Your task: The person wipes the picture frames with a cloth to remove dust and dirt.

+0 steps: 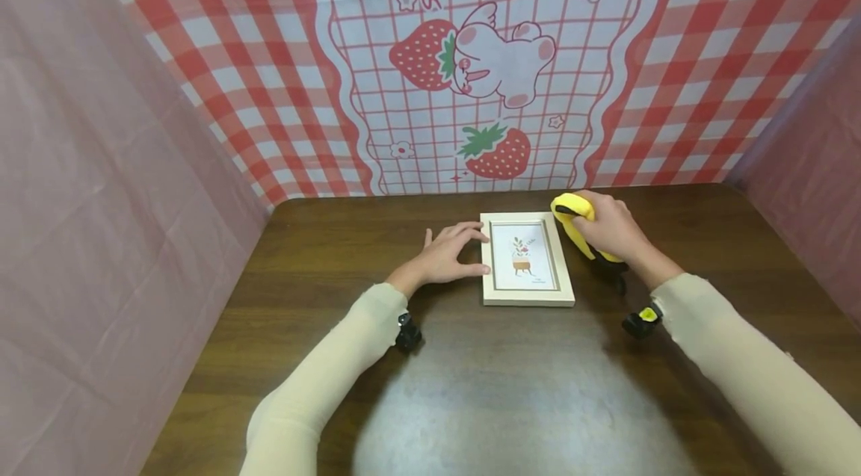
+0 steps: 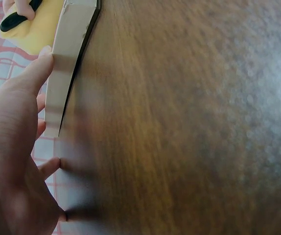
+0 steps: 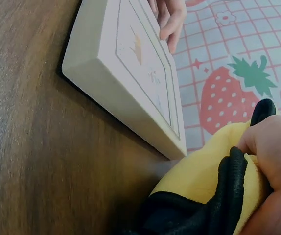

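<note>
Picture frame (image 1: 525, 255) lies on the surface (image 1: 538, 394), left hand (image 1: 446, 257) loosely spread, touching its 9 o'clock edge. Right hand (image 1: 612, 228) grips a yellow-and-black cloth (image 3: 199, 169) by 1 o'clock. Frame's probably stiff, lightish, maybe fragile-faced; safest hold's the side rims.

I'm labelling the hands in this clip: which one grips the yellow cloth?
The right hand: its fingers grip the yellow cloth, while the left hand only touches the framed picture.

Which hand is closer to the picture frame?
Left. The left hand touches the left edge of the picture frame; the right hand is off its right side, holding a yellow cloth.
</note>
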The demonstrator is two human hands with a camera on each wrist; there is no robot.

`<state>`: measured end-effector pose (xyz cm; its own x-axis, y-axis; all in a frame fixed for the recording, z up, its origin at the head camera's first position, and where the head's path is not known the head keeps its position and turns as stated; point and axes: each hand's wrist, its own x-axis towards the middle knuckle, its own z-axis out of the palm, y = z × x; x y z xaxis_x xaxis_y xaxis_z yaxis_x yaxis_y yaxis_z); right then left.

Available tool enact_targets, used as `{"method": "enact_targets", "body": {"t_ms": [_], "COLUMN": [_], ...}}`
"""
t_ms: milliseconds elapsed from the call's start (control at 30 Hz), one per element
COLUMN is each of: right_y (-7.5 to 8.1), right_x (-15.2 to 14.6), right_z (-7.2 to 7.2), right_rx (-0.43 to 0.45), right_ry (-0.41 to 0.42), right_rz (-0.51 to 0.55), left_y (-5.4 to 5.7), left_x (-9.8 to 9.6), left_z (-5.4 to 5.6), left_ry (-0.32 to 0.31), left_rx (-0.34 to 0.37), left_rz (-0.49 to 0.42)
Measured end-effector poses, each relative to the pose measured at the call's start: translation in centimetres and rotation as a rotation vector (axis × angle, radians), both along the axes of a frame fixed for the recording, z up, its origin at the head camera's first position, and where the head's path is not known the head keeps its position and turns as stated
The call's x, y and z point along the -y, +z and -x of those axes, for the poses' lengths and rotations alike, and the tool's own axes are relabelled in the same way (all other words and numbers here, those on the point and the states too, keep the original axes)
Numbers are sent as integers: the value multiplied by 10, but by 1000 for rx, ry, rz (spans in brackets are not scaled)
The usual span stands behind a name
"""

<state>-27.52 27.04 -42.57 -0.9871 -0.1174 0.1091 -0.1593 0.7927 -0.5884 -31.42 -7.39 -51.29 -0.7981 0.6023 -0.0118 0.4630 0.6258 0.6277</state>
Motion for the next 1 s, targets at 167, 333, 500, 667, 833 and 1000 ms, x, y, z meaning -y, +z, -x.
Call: {"method": "enact_targets", "body": {"t_ms": [167, 333, 500, 667, 833, 1000], "right_y": [-3, -4, -8, -11, -9, -7], "right_x": [0, 0, 4, 10, 17, 23], "right_z": [6, 11, 15, 17, 17, 18], "right_rx": [26, 81, 113, 148, 195, 231], "right_ry": [-32, -59, -92, -103, -100, -97], "right_rz": [49, 73, 88, 104, 83, 66], "left_y": [1, 2, 2, 4, 8, 6], "left_x": [0, 0, -1, -1, -1, -1], "left_z": [0, -1, -1, -1, -3, -1], "left_ry": [2, 2, 5, -1, -8, -5], "left_rx": [-2, -11, -4, 4, 15, 15], "left_rz": [4, 14, 24, 30, 35, 27]}}
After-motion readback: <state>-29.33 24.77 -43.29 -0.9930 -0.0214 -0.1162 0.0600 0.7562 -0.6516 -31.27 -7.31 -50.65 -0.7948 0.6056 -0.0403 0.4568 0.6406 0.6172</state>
